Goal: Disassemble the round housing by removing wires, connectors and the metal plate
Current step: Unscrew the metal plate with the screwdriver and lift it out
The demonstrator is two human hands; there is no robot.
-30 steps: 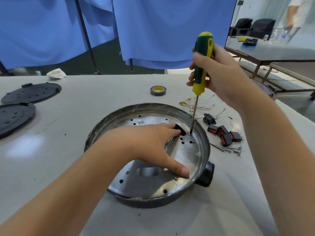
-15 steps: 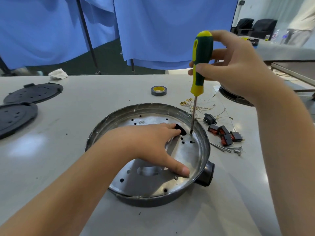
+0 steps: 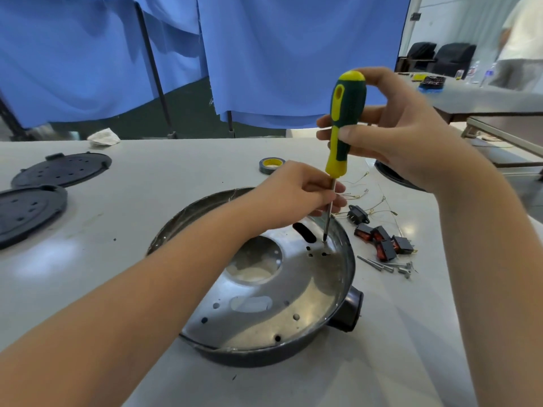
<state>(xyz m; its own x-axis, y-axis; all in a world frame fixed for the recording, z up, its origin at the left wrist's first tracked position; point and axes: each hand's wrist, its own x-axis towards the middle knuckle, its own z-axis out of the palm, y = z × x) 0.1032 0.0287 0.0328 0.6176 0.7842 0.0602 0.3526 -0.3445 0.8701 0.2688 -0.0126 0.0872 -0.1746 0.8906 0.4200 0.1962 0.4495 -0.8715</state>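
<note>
Housing: round dark housing (image 3: 264,358) with a silvery inner wall, on the pale grey table (image 3: 147,177), centre near; a short black spout (image 3: 348,312) juts from its right side.
Housing contents: shiny round metal plate (image 3: 293,306) with a large central opening, an oblong slot and many small holes, lying inside the housing; no other loose part can be made out in it.
Tool: green-and-yellow-handled screwdriver (image 3: 345,118), upright, its tip set on the plate at the far right, beside a cluster of small holes.
Right hand: right hand (image 3: 402,136) grasps the screwdriver handle, fingers and thumb wrapped about it.
Left hand: left hand (image 3: 296,195) reaches over the housing's far rim and pinches the steel shaft just below the handle.
Removed parts, right of housing: thin yellowish wires with ring terminals (image 3: 370,201); black socket connector (image 3: 358,215); red-and-black rocker switches (image 3: 385,242); loose silver screws (image 3: 388,265), all on the table, apart from the housing.
Far centre: roll of dark tape with yellow core (image 3: 271,165).
Left edge: two black round perforated covers (image 3: 58,168), flat on the table, one nearer than the other.
Far left: crumpled white cloth (image 3: 103,136).
Backdrop: blue fabric sheets (image 3: 279,54) hung beyond the table.
</note>
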